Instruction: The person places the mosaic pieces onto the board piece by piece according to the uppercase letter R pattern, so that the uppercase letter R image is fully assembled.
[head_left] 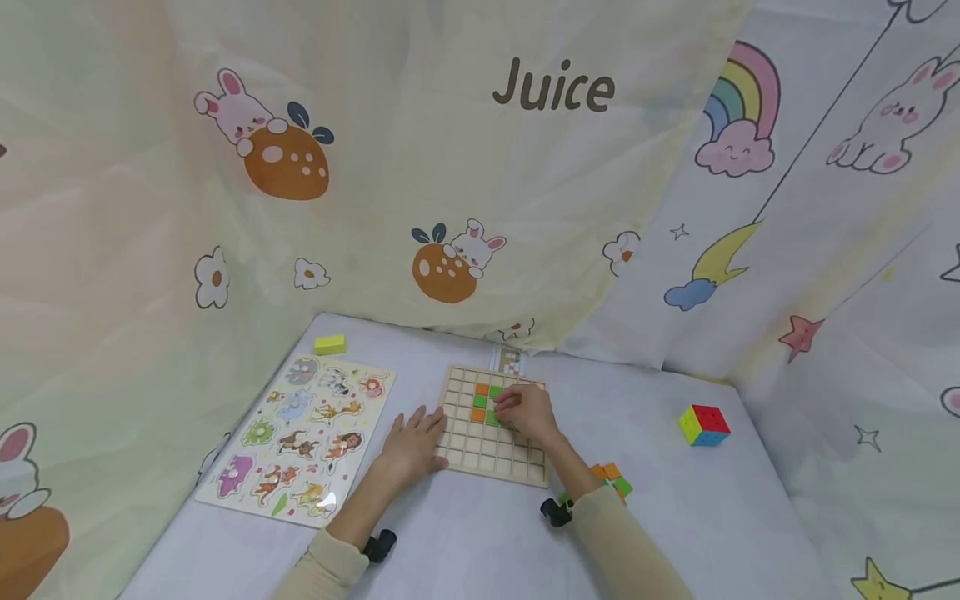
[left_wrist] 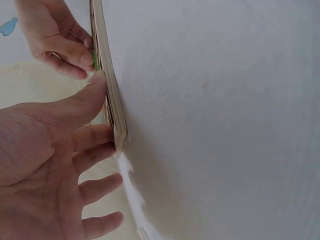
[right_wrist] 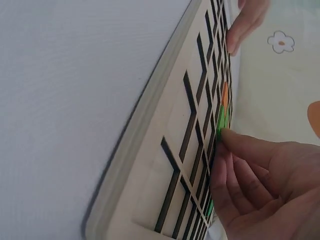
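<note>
A wooden grid board (head_left: 489, 454) lies on the white cloth, with orange tiles (head_left: 477, 414) and green tiles (head_left: 480, 402) set in two columns towards its back. Over these tiles, my right hand (head_left: 527, 410) has its fingers bent and pinches a green tile (right_wrist: 221, 120) at the grid, thumb tip on its edge; part of that tile is hidden by the fingers. My left hand (head_left: 410, 443) rests at the board's left edge, fingers extended. The left wrist view shows its thumb and two fingertips (left_wrist: 107, 132) against the board.
Loose orange and green tiles (head_left: 619, 484) lie beside my right forearm. A colour-pattern card (head_left: 511, 359) sits behind the board. To the left are an animal puzzle (head_left: 322, 429) and a yellow block (head_left: 330, 344); a colour cube (head_left: 705, 426) stands at the right. Printed curtains hang behind the table.
</note>
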